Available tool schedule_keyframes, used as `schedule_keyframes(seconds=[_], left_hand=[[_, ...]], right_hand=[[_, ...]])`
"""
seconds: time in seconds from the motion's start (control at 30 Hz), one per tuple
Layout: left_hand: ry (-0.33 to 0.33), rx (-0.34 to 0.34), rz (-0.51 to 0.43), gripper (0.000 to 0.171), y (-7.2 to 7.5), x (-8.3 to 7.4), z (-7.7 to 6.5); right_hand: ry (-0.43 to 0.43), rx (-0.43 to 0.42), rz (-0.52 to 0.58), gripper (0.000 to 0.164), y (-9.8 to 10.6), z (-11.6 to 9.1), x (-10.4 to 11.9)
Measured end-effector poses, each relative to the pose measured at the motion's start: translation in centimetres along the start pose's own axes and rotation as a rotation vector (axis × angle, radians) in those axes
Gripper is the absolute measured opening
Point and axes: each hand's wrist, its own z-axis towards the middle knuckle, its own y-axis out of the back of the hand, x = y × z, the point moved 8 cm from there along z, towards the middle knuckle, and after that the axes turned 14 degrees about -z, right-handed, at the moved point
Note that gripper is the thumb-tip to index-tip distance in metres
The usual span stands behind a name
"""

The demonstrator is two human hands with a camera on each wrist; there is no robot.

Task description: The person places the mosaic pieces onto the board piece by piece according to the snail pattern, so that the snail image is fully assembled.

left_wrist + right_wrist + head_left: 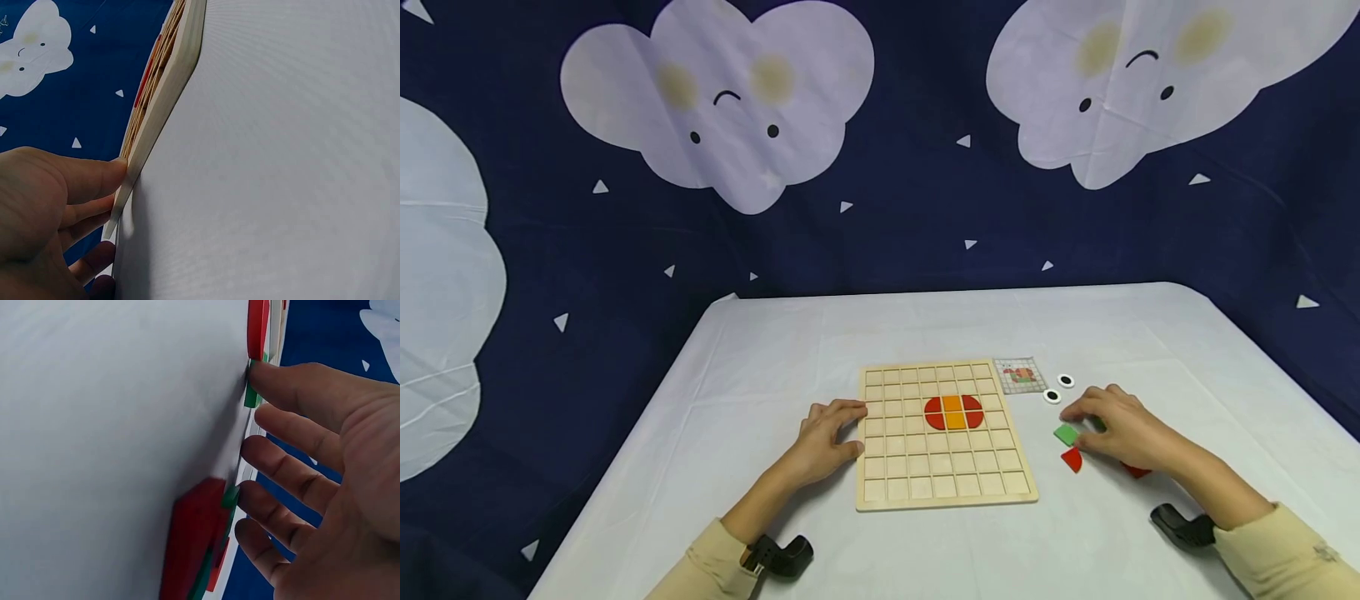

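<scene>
A wooden grid board lies on the white table. Set in its cells are two orange squares flanked by red quarter-round pieces. My left hand rests against the board's left edge, thumb and fingers spread along the side. Over loose pieces to the right of the board hovers my right hand, fingers extended. Its thumb touches a green piece, and a green square shows beside the fingertips. A red quarter-round piece lies just nearer. Other red and green pieces are partly hidden under the hand.
A small picture card with a grid lies at the board's far right corner. Two white discs with black centres sit beside it. A dark blue cloth with clouds hangs behind the table.
</scene>
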Motion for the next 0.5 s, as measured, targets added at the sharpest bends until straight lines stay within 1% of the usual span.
schedule_keyframes(seconds=[0.23,0.5], left_hand=[[0.006,0.001,-0.002,0.047,-0.03,0.08,-0.06],[0.005,-0.002,0.000,0.046,-0.02,0.08,-0.05]], right_hand=[[0.039,-0.007,-0.014,0.027,-0.21,0.31,0.76],[0.052,-0.027,-0.009,0.021,-0.09,0.61,1.02]])
